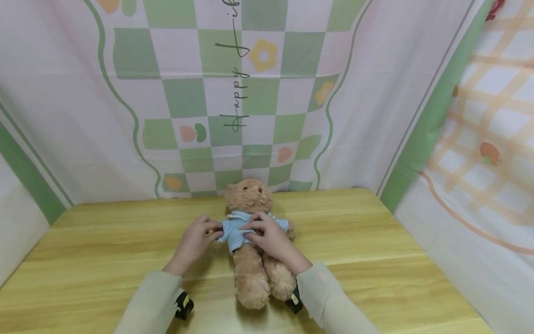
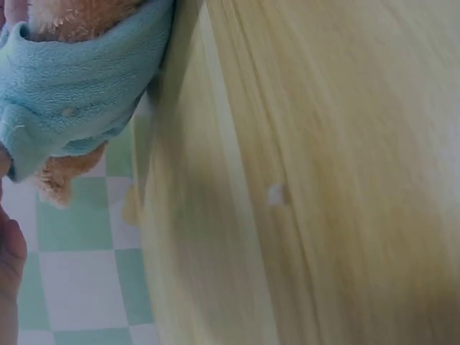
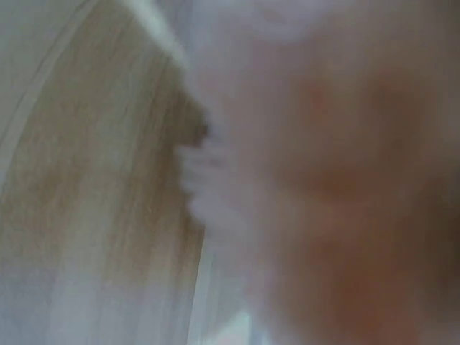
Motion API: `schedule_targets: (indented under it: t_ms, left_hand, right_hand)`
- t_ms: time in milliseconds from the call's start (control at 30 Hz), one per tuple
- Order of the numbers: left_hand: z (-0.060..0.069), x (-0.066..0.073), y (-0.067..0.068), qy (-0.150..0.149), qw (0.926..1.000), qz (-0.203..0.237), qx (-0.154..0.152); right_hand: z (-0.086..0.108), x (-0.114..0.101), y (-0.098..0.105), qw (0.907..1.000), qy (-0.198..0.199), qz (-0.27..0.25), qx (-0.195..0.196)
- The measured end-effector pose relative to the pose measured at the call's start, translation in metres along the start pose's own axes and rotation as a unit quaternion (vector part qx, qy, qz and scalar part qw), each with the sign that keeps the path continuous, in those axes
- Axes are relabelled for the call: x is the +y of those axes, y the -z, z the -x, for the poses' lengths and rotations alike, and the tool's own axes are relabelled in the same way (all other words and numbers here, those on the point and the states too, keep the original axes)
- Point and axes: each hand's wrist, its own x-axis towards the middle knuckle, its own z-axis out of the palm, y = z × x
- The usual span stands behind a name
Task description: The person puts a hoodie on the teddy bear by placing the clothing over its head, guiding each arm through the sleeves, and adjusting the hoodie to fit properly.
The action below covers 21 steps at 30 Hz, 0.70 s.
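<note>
A brown plush teddy bear (image 1: 251,280) lies on its back on the table, head toward the wall. It wears a light blue shirt (image 1: 235,235) with a white cord at the neck. At the sleeve on the picture's left, my left hand (image 1: 195,243) pinches the cloth with fingers and thumb. My right hand (image 1: 272,235) lies over the bear's middle and pinches the shirt front. In the left wrist view the shirt (image 2: 86,83) shows from the side, with part of my left hand (image 2: 10,262) at the edge. Blurred fur (image 3: 323,187) fills much of the right wrist view.
The wood-grain table (image 1: 108,260) meets a green-and-white checked cloth (image 1: 221,97) hung behind it. Another hanging cloth (image 1: 484,153) with orange checks is at the right. Black wrist devices (image 1: 184,305) sit under both sleeves.
</note>
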Motion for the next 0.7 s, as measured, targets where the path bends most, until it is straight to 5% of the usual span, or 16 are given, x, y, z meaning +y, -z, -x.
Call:
schedule_targets:
  t_ms: [233, 400, 567, 700]
  left_hand:
    - [-0.0045, 0.0015, 0.0, -0.082, 0.9952, -0.05, 0.021]
    - [-0.006, 0.004, 0.0007, -0.093, 0.9902, -0.096, 0.041]
    - [-0.0047, 0.0074, -0.0006, -0.082, 0.9859, -0.132, 0.062]
    - [-0.0034, 0.008, -0.0005, -0.015, 0.9908, -0.122, 0.056]
  right_hand:
    - [-0.0012, -0.002, 0.002, 0.9994, 0.027, 0.009, -0.017]
    - [-0.0021, -0.0034, 0.0034, 0.9989, 0.035, -0.001, -0.031]
    - [-0.0023, -0.0057, 0.0052, 0.9989, 0.004, -0.034, -0.032]
    - [-0.0001, -0.0059, 0.0075, 0.9977, 0.005, -0.051, -0.046]
